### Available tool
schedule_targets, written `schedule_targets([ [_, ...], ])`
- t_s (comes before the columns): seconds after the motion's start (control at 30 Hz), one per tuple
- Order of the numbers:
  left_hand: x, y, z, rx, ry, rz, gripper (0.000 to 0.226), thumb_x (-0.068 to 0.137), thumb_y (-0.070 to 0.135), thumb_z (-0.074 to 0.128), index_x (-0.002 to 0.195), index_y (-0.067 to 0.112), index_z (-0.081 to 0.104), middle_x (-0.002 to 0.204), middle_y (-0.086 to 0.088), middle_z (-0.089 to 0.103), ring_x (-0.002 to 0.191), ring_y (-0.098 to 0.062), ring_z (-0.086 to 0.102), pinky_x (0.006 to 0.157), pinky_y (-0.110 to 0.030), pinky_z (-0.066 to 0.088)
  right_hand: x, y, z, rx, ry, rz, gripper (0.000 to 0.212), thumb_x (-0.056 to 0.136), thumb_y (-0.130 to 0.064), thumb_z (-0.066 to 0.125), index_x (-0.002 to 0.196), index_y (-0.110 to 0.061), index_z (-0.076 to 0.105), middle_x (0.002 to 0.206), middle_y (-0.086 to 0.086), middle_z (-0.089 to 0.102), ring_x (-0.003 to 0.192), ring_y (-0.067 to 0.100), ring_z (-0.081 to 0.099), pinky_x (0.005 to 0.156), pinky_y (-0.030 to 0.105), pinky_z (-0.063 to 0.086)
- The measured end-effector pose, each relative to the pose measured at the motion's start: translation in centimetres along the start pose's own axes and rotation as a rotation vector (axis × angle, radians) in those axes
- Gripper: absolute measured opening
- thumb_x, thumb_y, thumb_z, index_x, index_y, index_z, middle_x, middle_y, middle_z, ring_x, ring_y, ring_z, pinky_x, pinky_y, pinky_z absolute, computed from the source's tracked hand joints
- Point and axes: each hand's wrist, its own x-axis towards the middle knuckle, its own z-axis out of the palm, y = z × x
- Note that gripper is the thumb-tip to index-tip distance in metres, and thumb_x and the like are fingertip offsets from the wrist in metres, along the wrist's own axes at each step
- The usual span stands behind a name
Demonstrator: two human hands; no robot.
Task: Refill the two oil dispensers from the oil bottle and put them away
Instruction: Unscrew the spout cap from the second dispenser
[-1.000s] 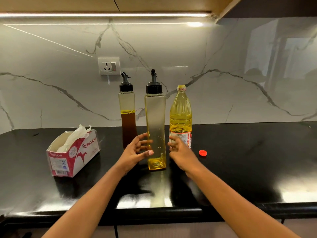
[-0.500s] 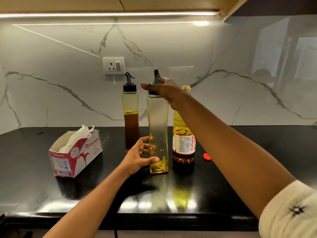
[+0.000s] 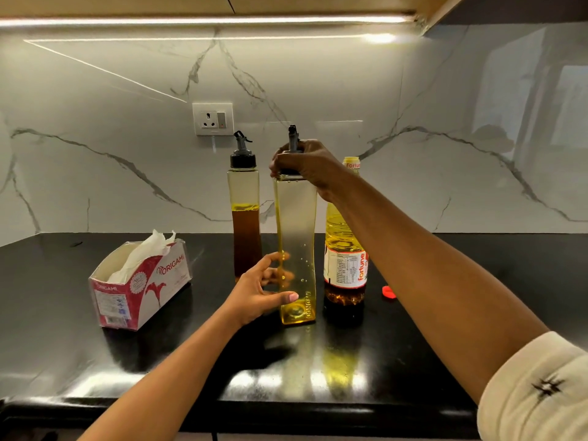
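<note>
Centrally, left hand [image 3: 254, 294] holding dispenser [image 3: 297, 218] base, right hand [image 3: 307, 163] gripping its top, "fortune" oil bottle [image 3: 345, 265], "ORIGAMI" tissue box [image 3: 140, 284]

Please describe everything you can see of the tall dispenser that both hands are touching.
The front dispenser is a tall, square, clear bottle, plastic by its look, slightly waisted, topped by a grey spout. It stands upright on the black counter and is nearly empty, with only a thin layer of yellow oil at the bottom. The right hand grips its top, and the left hand holds its lower body.
</note>
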Motion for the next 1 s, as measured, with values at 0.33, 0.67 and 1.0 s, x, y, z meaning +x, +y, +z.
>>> schedule_targets([
  [0.33,0.2,-0.1,-0.1,-0.075,0.008,0.009,0.083,0.057,0.039,0.089,0.128,0.023,0.051,0.107,-0.013,0.067,0.107,-0.026,0.065,0.089,-0.033,0.055,0.3,0.5,-0.1,0.032,-0.037,-0.049,0.009,0.085,-0.006,0.064,0.078,-0.011,0.062,0.075,0.004,0.065,0.075,0.013,0.066,0.089,0.030,0.051],
  [0.67,0.4,-0.2,-0.1,-0.072,0.015,0.024,0.077,0.059,0.030,0.089,0.127,0.019,0.053,0.103,-0.012,0.069,0.104,-0.026,0.067,0.089,-0.033,0.055,0.6,0.8,-0.6,0.080,-0.131,-0.087,0.006,0.086,-0.005,0.062,0.083,-0.010,0.062,0.078,0.004,0.067,0.083,0.020,0.066,0.092,0.034,0.050],
  [1.0,0.2,0.4,0.3,-0.032,-0.069,-0.049,0.077,0.057,0.046,0.085,0.124,0.028,0.052,0.116,-0.008,0.062,0.109,-0.018,0.062,0.088,-0.035,0.055,0.1,0.4,-0.1,0.103,-0.108,-0.071,0.006,0.086,-0.006,0.061,0.083,-0.011,0.062,0.081,0.007,0.065,0.082,0.019,0.065,0.085,0.027,0.052],
])
